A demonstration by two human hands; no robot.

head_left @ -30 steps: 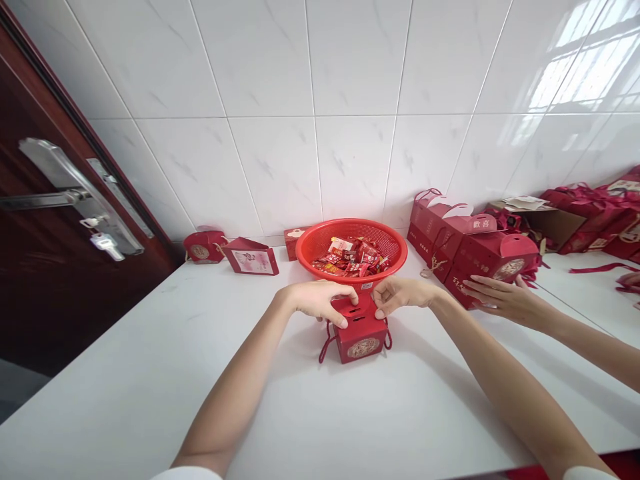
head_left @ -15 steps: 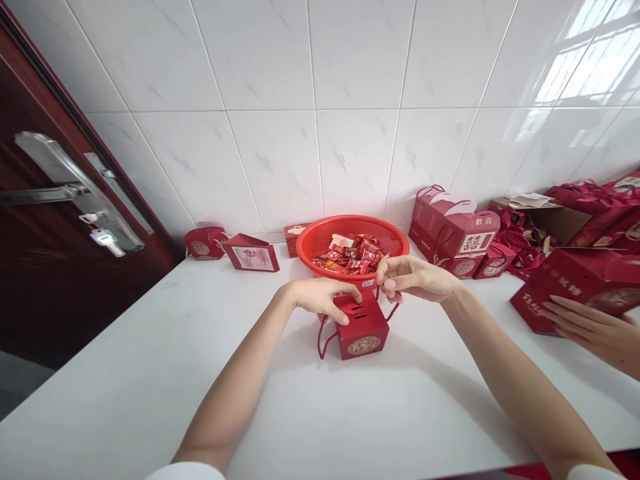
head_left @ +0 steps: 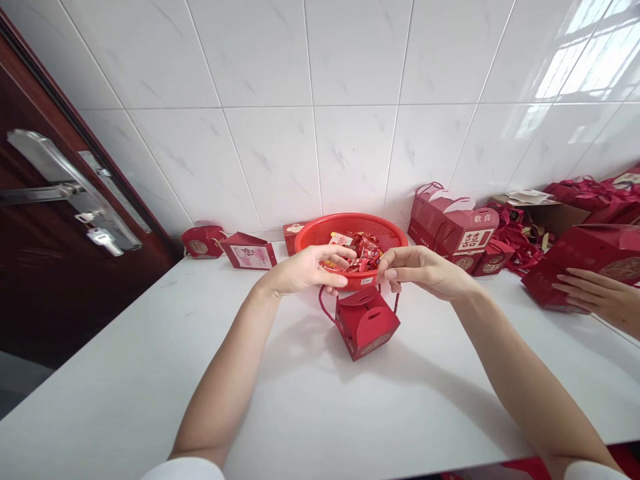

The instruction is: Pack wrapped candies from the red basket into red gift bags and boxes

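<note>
A small red gift box (head_left: 369, 323) with slotted top flaps and a round pale emblem stands turned and slightly tilted. Its flaps bulge upward a little. My right hand (head_left: 425, 270) has thumb and fingers pinched on the right cord handle (head_left: 397, 303), above the box. Over the box's left side hovers my left hand (head_left: 310, 270), its thumb and forefinger apart. The left cord handle (head_left: 326, 307) rises to just below its lower fingers; whether they touch it is hidden. Behind both hands is a red plastic basket (head_left: 400, 235) holding wrapped sweets (head_left: 369, 253).
Along the tiled wall stand a red box (head_left: 203, 241), a triangular card-like box (head_left: 249, 253) and stacked red boxes (head_left: 455, 227). At right, another person's hand (head_left: 595, 293) rests on a larger red box (head_left: 545, 277). A door with keys (head_left: 104, 237) is at left.
My left hand has lifted off the box top and moved up. The box has turned and tilted, and its flaps have risen. The other person's box has shifted slightly.
</note>
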